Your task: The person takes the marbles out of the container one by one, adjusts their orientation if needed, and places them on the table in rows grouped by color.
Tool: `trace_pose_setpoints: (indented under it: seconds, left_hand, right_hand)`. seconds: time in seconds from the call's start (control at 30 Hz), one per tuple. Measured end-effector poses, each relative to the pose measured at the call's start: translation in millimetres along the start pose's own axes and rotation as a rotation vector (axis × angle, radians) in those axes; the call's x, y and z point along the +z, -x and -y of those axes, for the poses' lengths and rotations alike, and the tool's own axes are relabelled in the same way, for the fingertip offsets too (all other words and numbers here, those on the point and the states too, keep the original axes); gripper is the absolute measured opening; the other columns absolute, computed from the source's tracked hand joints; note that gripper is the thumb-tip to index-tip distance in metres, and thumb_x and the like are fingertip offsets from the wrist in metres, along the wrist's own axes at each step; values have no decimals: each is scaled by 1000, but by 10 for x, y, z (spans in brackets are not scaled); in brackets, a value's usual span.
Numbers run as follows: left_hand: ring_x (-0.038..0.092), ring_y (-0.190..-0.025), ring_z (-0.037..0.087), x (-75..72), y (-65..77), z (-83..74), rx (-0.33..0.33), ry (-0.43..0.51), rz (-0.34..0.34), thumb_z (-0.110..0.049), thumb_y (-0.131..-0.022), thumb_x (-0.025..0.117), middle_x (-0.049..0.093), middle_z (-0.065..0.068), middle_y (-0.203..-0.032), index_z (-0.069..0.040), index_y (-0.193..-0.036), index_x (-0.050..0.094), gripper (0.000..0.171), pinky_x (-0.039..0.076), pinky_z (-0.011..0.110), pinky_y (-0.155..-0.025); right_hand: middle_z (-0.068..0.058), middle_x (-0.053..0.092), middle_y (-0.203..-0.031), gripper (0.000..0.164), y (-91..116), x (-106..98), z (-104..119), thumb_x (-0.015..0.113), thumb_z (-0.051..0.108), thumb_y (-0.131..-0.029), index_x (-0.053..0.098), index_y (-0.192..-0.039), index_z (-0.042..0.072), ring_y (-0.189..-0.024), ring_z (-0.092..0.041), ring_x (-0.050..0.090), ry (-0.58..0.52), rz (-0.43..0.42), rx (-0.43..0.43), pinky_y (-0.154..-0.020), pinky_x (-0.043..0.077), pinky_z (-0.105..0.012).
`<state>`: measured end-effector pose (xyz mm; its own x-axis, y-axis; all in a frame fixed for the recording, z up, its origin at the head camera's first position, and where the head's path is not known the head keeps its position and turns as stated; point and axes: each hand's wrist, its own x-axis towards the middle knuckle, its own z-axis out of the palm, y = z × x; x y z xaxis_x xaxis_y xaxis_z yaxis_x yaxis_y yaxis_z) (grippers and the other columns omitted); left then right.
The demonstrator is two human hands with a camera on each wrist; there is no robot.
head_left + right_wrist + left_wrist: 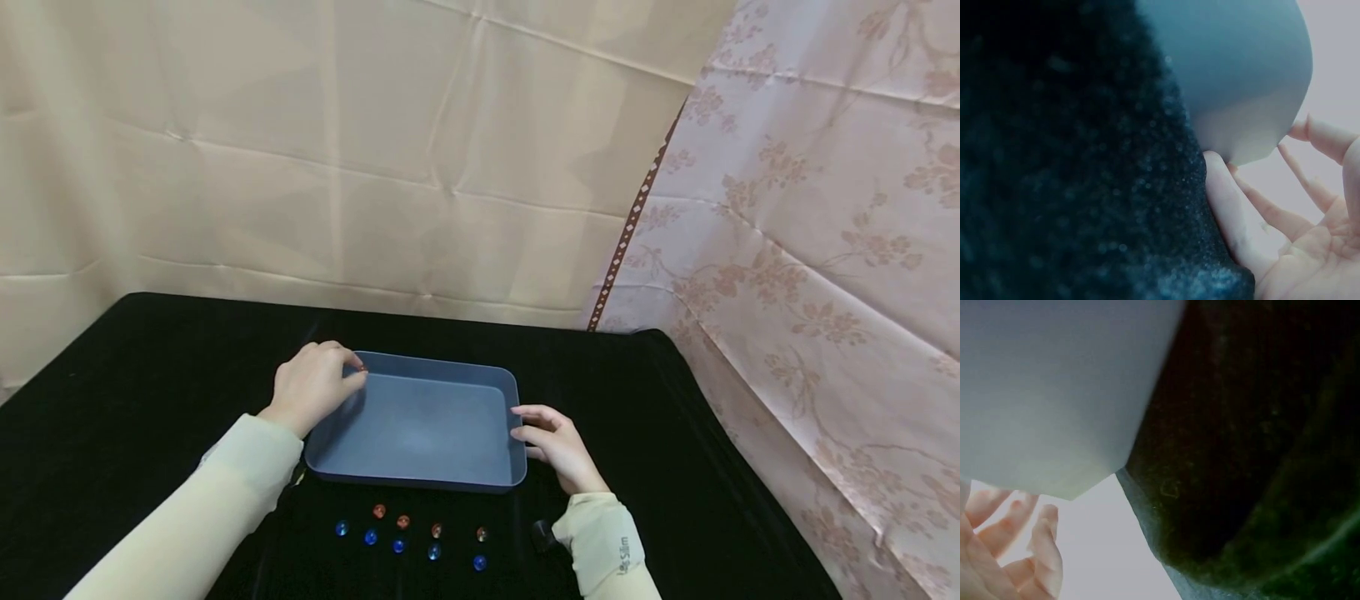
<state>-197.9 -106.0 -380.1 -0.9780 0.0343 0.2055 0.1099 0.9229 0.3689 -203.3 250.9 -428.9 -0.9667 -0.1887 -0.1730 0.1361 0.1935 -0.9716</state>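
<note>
A shallow blue-grey tray (423, 425) lies on the black cloth. At its far left corner my left hand (311, 383) pinches a small reddish marble (363, 367) between thumb and forefinger, mostly hidden by the fingertips. My right hand (557, 444) holds the tray's right side, its fingers at the rim. In the right wrist view those fingers (1225, 200) touch the tray's outer wall (1247, 125). In front of the tray lie several orange-red marbles (403, 522) in one row, with several blue marbles (399, 546) in a row nearer me.
Black cloth (180, 367) covers the table. A small black object (543, 536) is beside my right wrist. Behind the table hangs a beige curtain (300, 167), and to the right a pink floral curtain (810, 250).
</note>
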Motion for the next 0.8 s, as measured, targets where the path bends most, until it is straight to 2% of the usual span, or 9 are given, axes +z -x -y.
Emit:
trace_pose_setpoints:
  seconds: [0.17, 0.43, 0.8]
  left_hand:
    - [62, -93, 30, -78, 33, 5, -2, 28, 0, -27, -92, 67, 71, 15, -110, -13, -102, 76, 20, 49, 33, -56]
    - [60, -82, 23, -171, 109, -6, 5, 53, 1, -29, -93, 68, 74, 11, -105, -14, -105, 75, 21, 46, 28, -52]
    - [63, -78, 19, -264, 262, -123, 120, 95, -57, -23, -91, 72, 75, 7, -93, -12, -99, 76, 15, 51, 28, -58]
  right_hand:
    - [-16, 60, -125, 38, -7, 2, -2, 68, 10, -89, 62, -126, 2, -95, -17, 67, -6, 2, 8, -84, 58, -36]
    - [-17, 59, -126, 39, -11, 0, -2, 67, 10, -90, 61, -128, 1, -94, -17, 67, -11, 14, 17, -85, 58, -36]
    - [-17, 60, -126, 38, -7, 2, -3, 67, 10, -90, 62, -127, 2, -93, -16, 67, -10, 0, 25, -84, 58, -35]
